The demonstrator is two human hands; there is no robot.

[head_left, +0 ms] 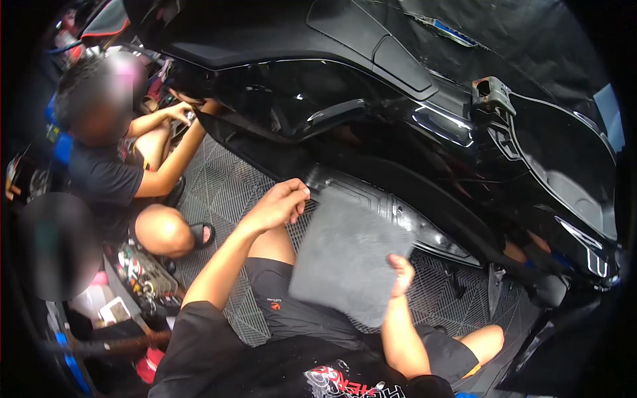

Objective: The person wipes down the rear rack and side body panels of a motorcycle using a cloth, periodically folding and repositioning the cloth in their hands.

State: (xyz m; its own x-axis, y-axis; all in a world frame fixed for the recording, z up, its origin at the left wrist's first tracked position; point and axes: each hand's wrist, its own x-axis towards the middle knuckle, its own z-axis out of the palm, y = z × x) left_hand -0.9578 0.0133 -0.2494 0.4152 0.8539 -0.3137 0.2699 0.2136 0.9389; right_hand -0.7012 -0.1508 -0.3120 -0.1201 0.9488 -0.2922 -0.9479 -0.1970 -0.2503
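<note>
A flat grey panel [352, 252] with rounded corners is tilted above the person's lap, its edges slightly blurred. My right hand [401, 275] grips its right side, with the thumb on the upper face and the other fingers mostly hidden beneath. Beside the panel's upper left corner, my left hand [282, 204] has its fingers curled and pressed together; whatever they hold, if anything, is too small to name. Just beyond the panel is the glossy black vehicle body [371, 126], with a ribbed dark tray-like part [405, 215] along its lower edge.
At the left, another person [106, 166] crouches, hands at the black bodywork. A bin of small parts [142, 272] stands below that person. Grey patterned floor matting [219, 179] lies beneath. A metal bracket [492, 98] sticks up from the vehicle at the upper right.
</note>
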